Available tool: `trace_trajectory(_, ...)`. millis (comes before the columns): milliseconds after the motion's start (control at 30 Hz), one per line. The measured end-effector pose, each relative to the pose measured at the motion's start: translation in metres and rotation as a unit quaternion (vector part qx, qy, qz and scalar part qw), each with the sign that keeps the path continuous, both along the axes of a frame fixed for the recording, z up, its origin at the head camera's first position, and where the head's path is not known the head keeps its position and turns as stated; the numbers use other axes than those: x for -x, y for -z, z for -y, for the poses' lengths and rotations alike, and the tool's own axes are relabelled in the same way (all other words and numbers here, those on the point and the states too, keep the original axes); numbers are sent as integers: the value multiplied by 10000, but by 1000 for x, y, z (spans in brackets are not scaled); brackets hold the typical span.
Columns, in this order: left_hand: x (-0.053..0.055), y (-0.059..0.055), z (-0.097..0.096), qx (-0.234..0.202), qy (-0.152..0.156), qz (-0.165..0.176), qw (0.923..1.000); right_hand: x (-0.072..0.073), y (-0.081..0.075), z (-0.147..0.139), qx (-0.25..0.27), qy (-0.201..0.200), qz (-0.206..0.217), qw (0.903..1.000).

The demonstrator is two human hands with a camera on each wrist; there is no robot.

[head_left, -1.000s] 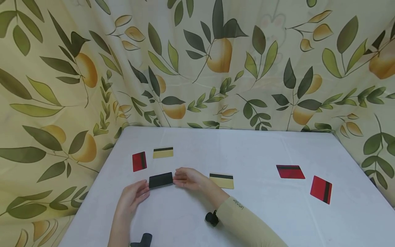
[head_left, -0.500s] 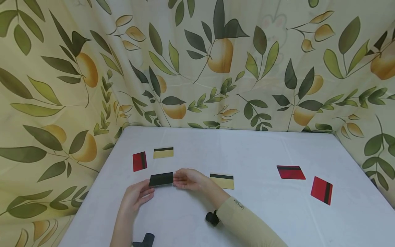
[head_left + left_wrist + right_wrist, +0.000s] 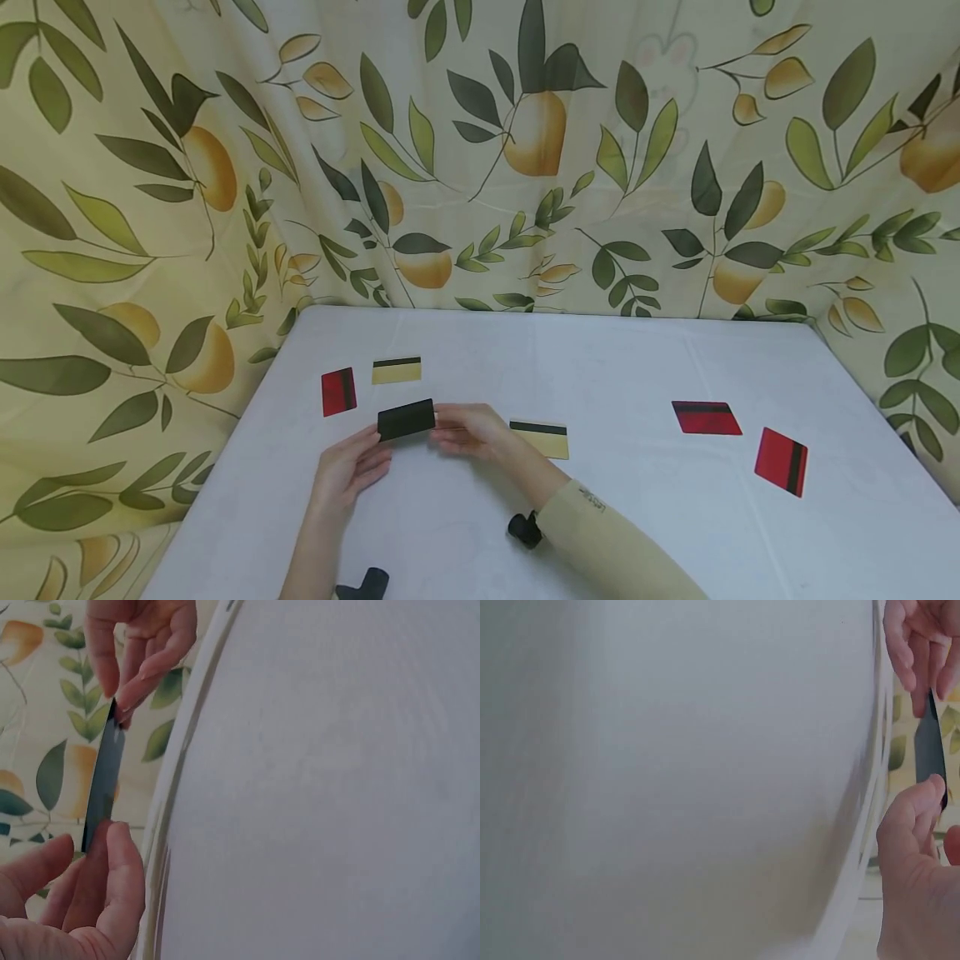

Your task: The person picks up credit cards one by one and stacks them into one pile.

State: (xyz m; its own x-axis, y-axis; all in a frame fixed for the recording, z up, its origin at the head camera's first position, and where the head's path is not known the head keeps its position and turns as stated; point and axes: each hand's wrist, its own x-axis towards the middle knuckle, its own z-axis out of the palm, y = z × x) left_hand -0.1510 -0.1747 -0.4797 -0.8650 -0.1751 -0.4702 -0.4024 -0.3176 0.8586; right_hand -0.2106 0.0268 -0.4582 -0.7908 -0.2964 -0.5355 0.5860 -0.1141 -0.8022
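A plain black card (image 3: 406, 419) is held up off the white table, slightly tilted, between the two hands. My left hand (image 3: 348, 471) pinches its left end, and my right hand (image 3: 472, 429) pinches the other. In the left wrist view the card (image 3: 103, 776) shows nearly edge-on, with the left hand (image 3: 94, 907) below and the right hand (image 3: 142, 645) above. From the right wrist the card (image 3: 930, 750) also appears narrow, the right hand (image 3: 915, 870) at its near end. Behind it lie a red striped card (image 3: 339, 392) and a gold striped card (image 3: 397, 371).
Another gold card (image 3: 539, 439) lies on the table (image 3: 600, 517), partly behind the right wrist. Two red cards (image 3: 707, 417) lie apart at the right. A curtain (image 3: 480, 150) printed with leaves and fruit hangs along the back and left. Black wrist devices (image 3: 525, 529) sit on both arms.
Both hands have moved a little to the right and away from the person, carrying the black card with them. Its right end is now tipped higher. The other cards lie where they were.
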Motion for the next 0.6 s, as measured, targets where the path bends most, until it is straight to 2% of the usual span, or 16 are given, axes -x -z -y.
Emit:
trace_trajectory(300, 6, -4, -19, -196, -241, -17, 9995, -2, -1, -14, -241, 80, -155, 9996)
trace_trajectory(600, 10, -8, -35, -64, -207, -137, 9997, -6, -1, -26, -592, 455, -293, 9968)
